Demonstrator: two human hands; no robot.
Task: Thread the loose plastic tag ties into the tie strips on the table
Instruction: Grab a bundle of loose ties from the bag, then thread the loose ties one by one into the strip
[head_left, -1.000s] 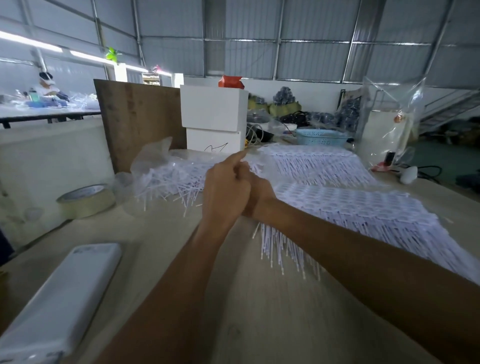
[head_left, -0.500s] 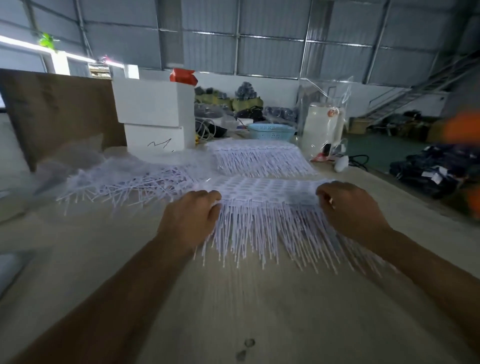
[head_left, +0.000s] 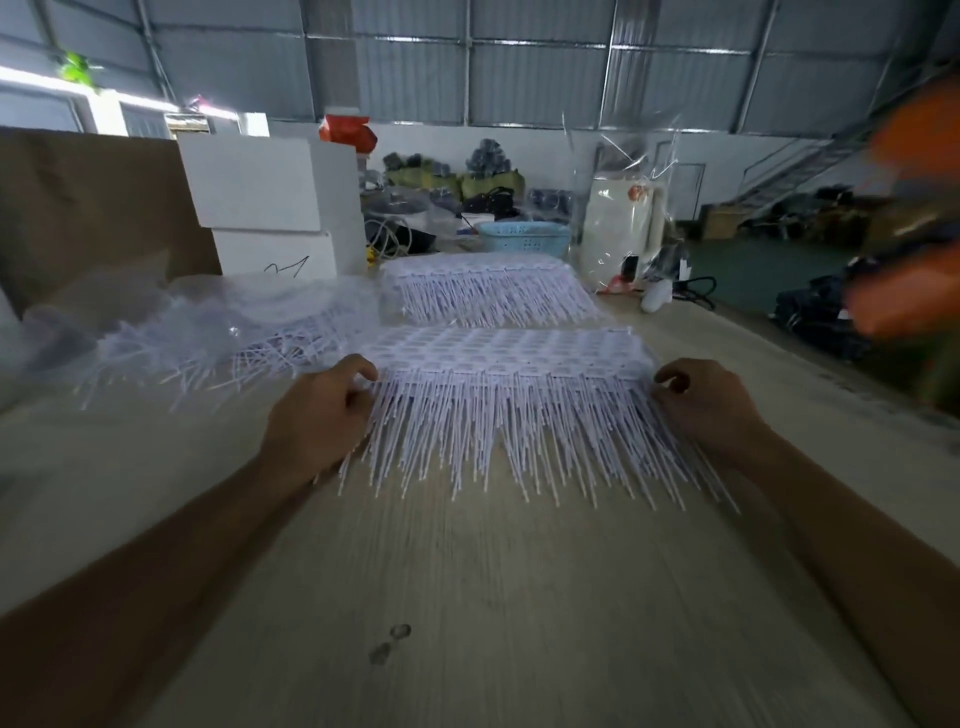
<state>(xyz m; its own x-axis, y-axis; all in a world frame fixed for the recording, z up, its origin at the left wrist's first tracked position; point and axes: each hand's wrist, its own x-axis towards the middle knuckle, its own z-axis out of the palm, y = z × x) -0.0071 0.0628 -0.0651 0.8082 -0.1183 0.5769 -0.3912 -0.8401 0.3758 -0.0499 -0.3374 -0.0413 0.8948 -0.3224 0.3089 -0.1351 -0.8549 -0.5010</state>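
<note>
Table: seemingly two tie strips, two hands.

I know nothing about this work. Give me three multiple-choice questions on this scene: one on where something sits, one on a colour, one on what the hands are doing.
1. Where is the loose pile of ties?
A. left of the near tie strip
B. right of it
C. under the basket

2. What colour is the basket?
A. red
B. light blue
C. black

3. What are the two hands doing?
A. resting in the lap
B. holding a tape roll
C. holding the two ends of the near strip

Answers: 1 A, the pile lies in clear plastic to the strip's left. 2 B, it shows pale blue behind the far strip. 3 C, the left hand and right hand curl their fingers at the strip's ends.
</note>
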